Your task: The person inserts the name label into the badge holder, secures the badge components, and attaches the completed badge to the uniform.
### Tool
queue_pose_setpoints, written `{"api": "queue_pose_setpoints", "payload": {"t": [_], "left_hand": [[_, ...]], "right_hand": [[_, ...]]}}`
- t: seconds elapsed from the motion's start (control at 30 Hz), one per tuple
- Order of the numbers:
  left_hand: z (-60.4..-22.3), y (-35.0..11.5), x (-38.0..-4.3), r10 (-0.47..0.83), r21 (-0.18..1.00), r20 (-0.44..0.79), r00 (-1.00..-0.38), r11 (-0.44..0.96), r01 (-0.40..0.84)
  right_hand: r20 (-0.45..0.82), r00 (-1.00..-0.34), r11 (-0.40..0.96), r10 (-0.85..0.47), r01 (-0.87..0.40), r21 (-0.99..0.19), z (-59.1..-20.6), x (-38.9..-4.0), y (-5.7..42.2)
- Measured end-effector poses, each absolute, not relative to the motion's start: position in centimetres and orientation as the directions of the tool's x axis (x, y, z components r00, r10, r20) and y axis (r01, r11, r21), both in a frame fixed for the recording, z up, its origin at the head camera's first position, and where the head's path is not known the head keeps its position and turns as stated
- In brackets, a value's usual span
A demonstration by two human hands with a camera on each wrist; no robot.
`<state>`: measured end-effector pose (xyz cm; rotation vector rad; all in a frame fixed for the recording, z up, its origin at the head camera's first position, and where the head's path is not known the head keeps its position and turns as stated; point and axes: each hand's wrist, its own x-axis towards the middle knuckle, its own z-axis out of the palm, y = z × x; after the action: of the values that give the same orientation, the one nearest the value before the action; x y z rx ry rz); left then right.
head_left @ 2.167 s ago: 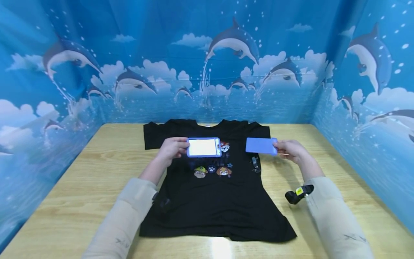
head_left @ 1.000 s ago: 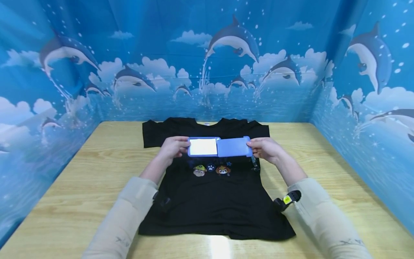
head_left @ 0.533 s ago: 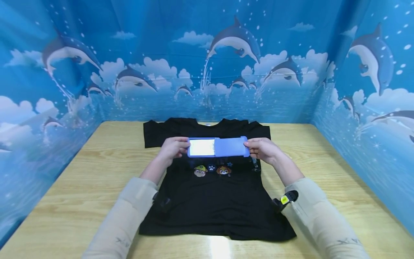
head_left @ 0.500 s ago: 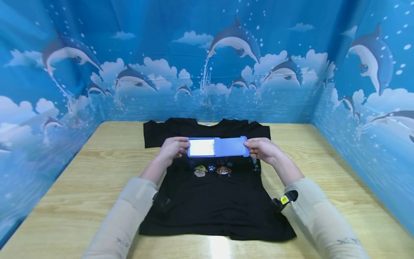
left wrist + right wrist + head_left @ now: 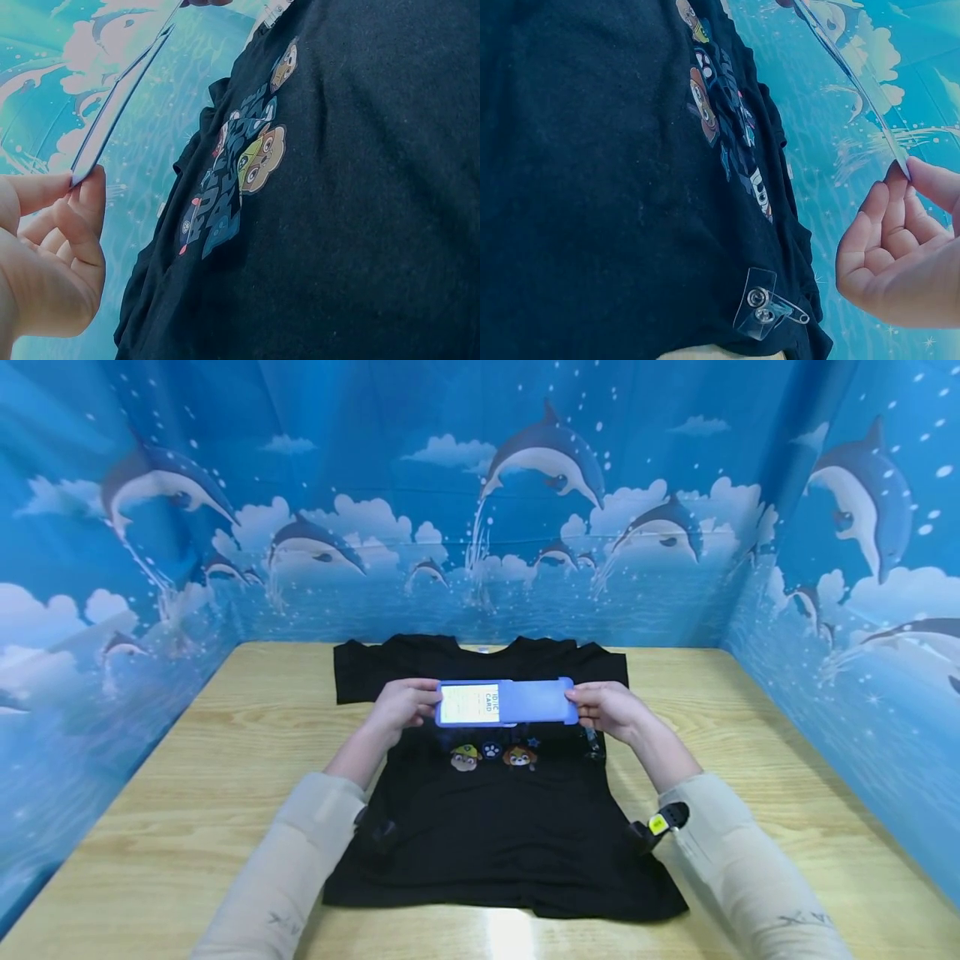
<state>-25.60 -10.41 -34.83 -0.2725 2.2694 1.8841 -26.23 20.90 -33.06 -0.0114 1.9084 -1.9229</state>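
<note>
A blue badge holder (image 5: 469, 724) is held level above a black T-shirt (image 5: 502, 835) in the head view. My left hand (image 5: 401, 703) pinches its left end between thumb and fingertips. Inside its frame lies a white card insert (image 5: 463, 703) printed with "ID/IC CARD". My right hand (image 5: 611, 706) pinches the right end of a plain blue cover (image 5: 534, 702), whose left part overlaps the holder's right part. In both wrist views the badge holder (image 5: 112, 120) shows nearly edge-on, slim between the fingers of the left hand (image 5: 56, 255) and the right hand (image 5: 904, 247).
A clear strap clip with a safety pin (image 5: 765, 304) lies on the T-shirt near its right side. The T-shirt has a cartoon dog print (image 5: 491, 756) and lies flat on a wooden table (image 5: 247, 760). A dolphin-patterned curtain (image 5: 420, 527) surrounds the table's back and sides.
My right hand has brought the cover leftward from apart to overlapping the holder, then it stays nearly still. Glare on the insert has faded, so its print shows. My left hand has hardly moved.
</note>
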Motion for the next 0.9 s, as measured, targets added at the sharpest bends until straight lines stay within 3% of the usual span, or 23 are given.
{"api": "queue_pose_setpoints", "payload": {"t": [0.9], "left_hand": [[-34.85, -10.04, -25.74, -0.031, 0.951, -0.256, -0.966, 0.174, -0.257]], "right_hand": [[-0.283, -0.945, 0.165, -0.163, 0.257, -0.952, -33.79, -26.34, 20.50]]}}
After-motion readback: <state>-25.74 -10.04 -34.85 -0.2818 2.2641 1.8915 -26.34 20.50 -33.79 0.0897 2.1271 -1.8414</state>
